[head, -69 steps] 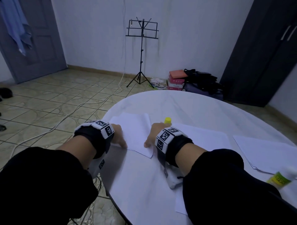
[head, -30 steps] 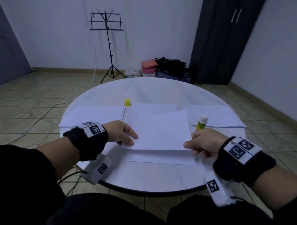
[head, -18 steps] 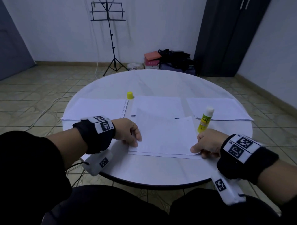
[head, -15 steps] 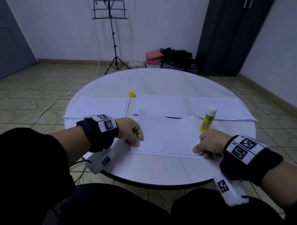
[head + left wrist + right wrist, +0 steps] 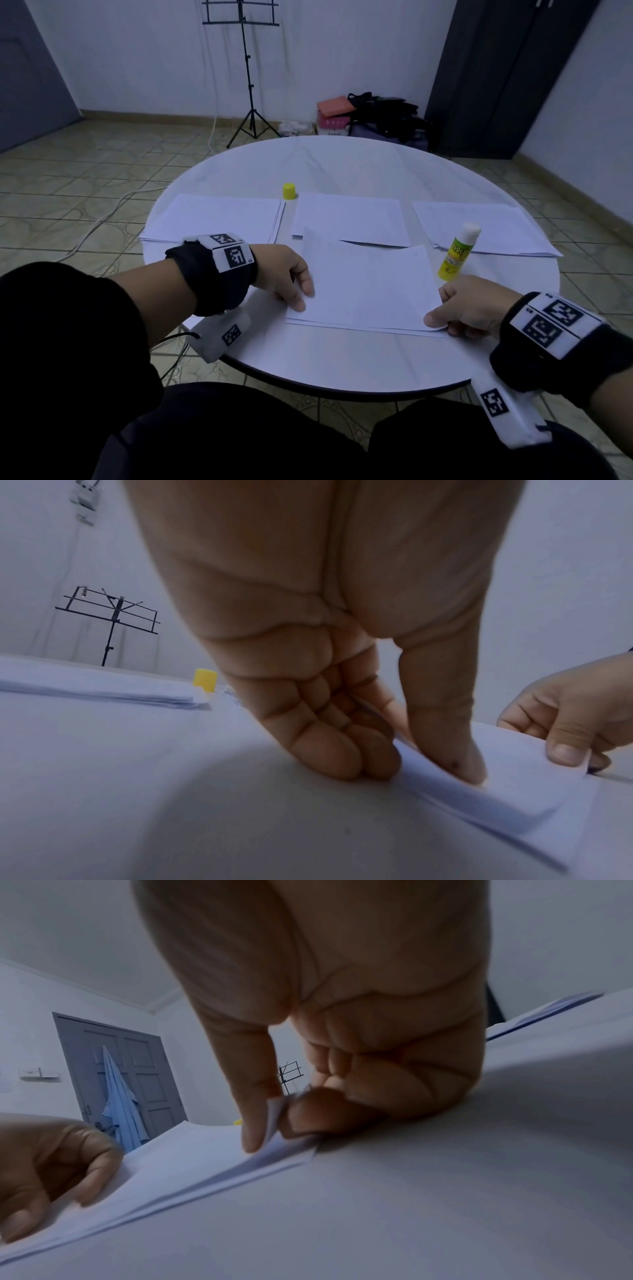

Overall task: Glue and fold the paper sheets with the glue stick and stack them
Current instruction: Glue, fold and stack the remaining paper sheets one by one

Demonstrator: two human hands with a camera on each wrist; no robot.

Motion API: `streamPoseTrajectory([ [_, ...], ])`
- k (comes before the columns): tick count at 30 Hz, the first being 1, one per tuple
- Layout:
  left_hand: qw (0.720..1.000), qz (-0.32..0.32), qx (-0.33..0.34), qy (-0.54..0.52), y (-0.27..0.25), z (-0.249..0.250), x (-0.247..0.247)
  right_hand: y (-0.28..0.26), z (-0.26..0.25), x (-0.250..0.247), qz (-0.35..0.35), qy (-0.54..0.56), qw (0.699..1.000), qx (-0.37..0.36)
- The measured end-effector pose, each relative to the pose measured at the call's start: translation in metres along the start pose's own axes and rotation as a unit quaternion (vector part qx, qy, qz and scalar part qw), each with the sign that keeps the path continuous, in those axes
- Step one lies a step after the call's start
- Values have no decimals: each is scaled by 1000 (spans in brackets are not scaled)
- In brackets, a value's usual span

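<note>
A white paper sheet [image 5: 366,287] lies folded over on itself in front of me on the round white table [image 5: 342,363]. My left hand [image 5: 301,298] pinches its near left corner, thumb on top [image 5: 445,737]. The right hand [image 5: 436,323] pinches the near right corner, where the top layer curls up between thumb and forefinger [image 5: 274,1123]. The two near edges lie almost flush. An uncapped glue stick [image 5: 457,251] stands upright just beyond my right hand. Its yellow cap [image 5: 288,191] sits farther back.
Three piles of white sheets lie across the table: left [image 5: 215,217], middle [image 5: 349,217] and right [image 5: 483,228]. The table's near edge is close below my wrists. A music stand [image 5: 245,68], bags [image 5: 380,116] and a dark wardrobe [image 5: 496,75] stand beyond the table.
Both hands have drawn the sheet's upper layer toward me, and its edge now nearly meets the lower layer's near edge. Before that, both hands came over from the left pile.
</note>
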State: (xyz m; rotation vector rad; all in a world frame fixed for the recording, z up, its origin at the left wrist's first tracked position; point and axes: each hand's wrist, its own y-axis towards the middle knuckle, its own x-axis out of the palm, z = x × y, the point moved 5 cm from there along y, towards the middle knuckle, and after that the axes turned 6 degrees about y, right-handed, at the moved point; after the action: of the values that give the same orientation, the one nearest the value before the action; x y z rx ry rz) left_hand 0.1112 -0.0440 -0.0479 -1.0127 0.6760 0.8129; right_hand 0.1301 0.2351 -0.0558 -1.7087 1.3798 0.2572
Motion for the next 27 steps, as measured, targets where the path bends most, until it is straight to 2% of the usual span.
streamPoseTrajectory([
  [7, 999, 15, 9, 27, -3, 4, 2, -3, 0, 0, 15, 6, 1000, -13],
  [27, 998, 25, -17, 46, -12, 7, 2, -9, -3, 3, 14, 13, 1000, -18],
])
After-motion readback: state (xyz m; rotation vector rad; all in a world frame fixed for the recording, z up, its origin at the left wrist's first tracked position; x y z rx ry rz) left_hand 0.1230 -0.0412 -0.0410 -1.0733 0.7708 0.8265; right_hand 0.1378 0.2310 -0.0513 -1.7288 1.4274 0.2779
